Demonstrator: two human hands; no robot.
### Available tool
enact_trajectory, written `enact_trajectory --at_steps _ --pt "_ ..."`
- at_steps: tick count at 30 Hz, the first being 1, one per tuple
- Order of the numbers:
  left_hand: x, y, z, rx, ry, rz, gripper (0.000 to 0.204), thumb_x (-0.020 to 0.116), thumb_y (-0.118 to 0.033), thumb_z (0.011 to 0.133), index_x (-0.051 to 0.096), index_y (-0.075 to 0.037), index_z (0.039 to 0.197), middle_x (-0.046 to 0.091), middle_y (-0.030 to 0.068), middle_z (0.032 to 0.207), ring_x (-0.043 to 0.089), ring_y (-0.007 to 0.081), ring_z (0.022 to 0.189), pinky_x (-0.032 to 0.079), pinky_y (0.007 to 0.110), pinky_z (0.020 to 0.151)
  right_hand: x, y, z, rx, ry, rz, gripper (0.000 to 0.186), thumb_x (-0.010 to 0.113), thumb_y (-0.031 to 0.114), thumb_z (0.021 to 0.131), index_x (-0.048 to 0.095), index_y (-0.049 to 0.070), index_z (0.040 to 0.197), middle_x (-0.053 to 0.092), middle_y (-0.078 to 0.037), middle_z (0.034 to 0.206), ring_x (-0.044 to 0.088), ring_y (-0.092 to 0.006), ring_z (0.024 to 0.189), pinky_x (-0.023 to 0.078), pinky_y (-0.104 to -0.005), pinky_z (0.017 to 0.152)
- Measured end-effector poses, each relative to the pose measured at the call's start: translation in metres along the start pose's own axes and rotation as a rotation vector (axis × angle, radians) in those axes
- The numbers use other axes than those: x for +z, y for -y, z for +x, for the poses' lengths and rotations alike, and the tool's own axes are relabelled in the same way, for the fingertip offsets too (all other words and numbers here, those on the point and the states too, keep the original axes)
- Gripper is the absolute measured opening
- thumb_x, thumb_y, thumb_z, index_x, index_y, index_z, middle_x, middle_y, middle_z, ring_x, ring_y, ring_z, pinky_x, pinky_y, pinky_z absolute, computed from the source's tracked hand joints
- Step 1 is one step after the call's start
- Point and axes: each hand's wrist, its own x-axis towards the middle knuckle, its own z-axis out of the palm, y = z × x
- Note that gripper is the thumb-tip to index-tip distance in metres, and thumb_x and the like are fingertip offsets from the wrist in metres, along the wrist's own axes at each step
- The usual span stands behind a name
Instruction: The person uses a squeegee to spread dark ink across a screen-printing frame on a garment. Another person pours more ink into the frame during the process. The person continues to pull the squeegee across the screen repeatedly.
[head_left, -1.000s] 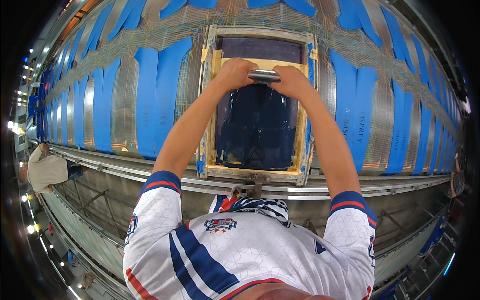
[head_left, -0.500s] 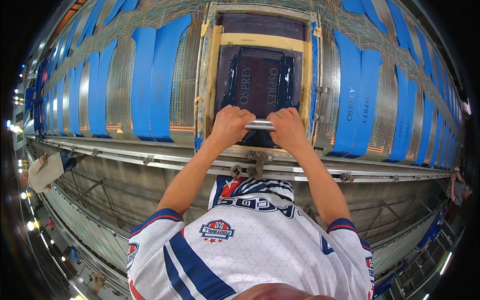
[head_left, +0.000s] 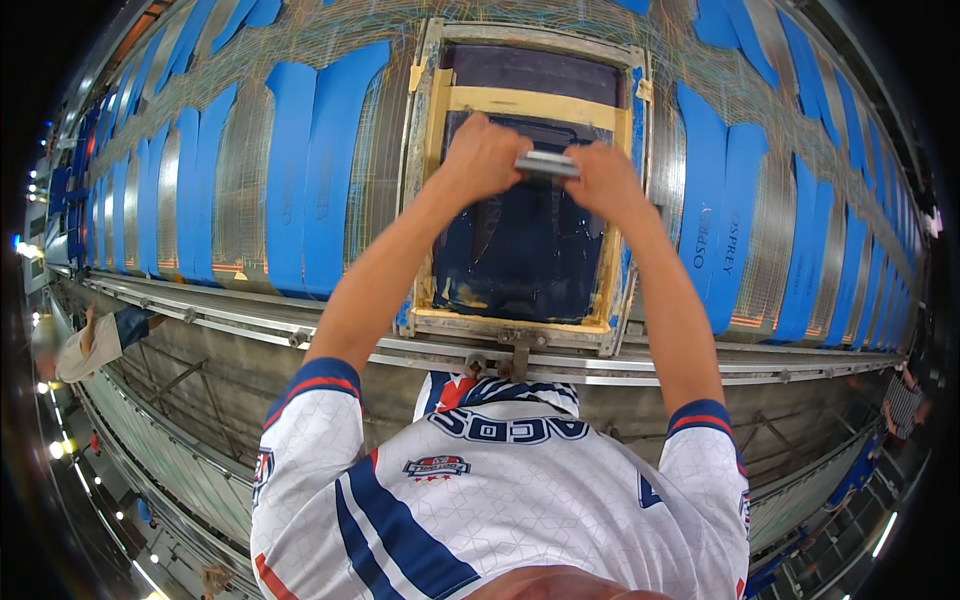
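Observation:
A printing screen in a worn frame (head_left: 420, 170), edged with yellowish tape, lies on the long table in front of me. Both my hands grip a squeegee (head_left: 548, 163) with a metallic bar, over the upper part of its mesh. My left hand (head_left: 482, 158) is closed round the squeegee's left end, and my right hand (head_left: 607, 180) round its right end. Dark blue ink (head_left: 520, 265) covers the mesh between the squeegee and the near side of the frame. The squeegee's lower edge is hard to make out.
Blue fabric pieces (head_left: 335, 170) lie flat in pairs on both sides of the screen, some with dark printing (head_left: 715, 200). A metal rail (head_left: 250, 330) runs along the table's near edge. Another person (head_left: 95, 345) stands far left, and one more (head_left: 905, 405) far right.
My hands have pushed the squeegee away from me, from the near end of the screen toward its far end. Ink now covers the lettering area more fully.

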Motion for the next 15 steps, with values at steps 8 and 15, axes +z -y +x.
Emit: enact_trajectory --at_steps 8,15 --pt "0.010 0.038 0.044 -0.018 -0.062 -0.040 0.015 0.081 -0.028 0.071 0.071 -0.018 0.074 0.071 0.0061 0.073 0.067 0.0301 0.074 0.045 0.042 0.078 -0.003 -0.030 0.054 0.124 0.117 0.084 0.027 0.074 0.033 0.085 0.071 0.008 0.095 0.073 -0.014 0.087 0.069 -0.0346 0.087 0.052 -0.0450 0.085" --pt "0.021 -0.028 -0.057 0.017 -0.142 -0.095 0.013 0.077 -0.015 0.070 0.070 -0.015 0.081 0.069 0.0050 0.079 0.064 0.0269 0.073 0.042 0.041 0.076 0.024 0.029 -0.044 -0.059 -0.015 0.099 0.015 0.074 0.015 0.073 0.067 0.009 0.085 0.064 -0.016 0.075 0.064 -0.0377 0.081 0.047 -0.0485 0.082"
